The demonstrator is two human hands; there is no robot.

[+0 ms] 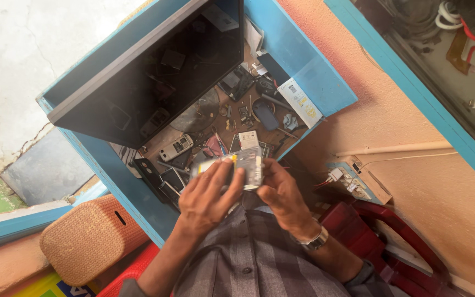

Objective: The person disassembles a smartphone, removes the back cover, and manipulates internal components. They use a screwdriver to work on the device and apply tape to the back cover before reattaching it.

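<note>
Both hands meet just above my grey checked shirt (248, 258). My left hand (207, 195) and my right hand (281, 192), which has a metal watch (315, 240) on its wrist, grip a small flat clear-wrapped packet (247, 163) with grey and yellow on it. The left fingers cover the packet's left part and the right fingers pinch its right edge. Behind the packet is a blue-framed work counter (314, 77) strewn with old mobile phones (176, 146), phone parts and small tools.
A dark glass panel (155, 66) leans over the counter's left half. A woven stool (86, 236) stands at lower left and a red plastic chair (391, 231) at lower right. A socket box (358, 181) with a plugged cable is fixed to the peach wall.
</note>
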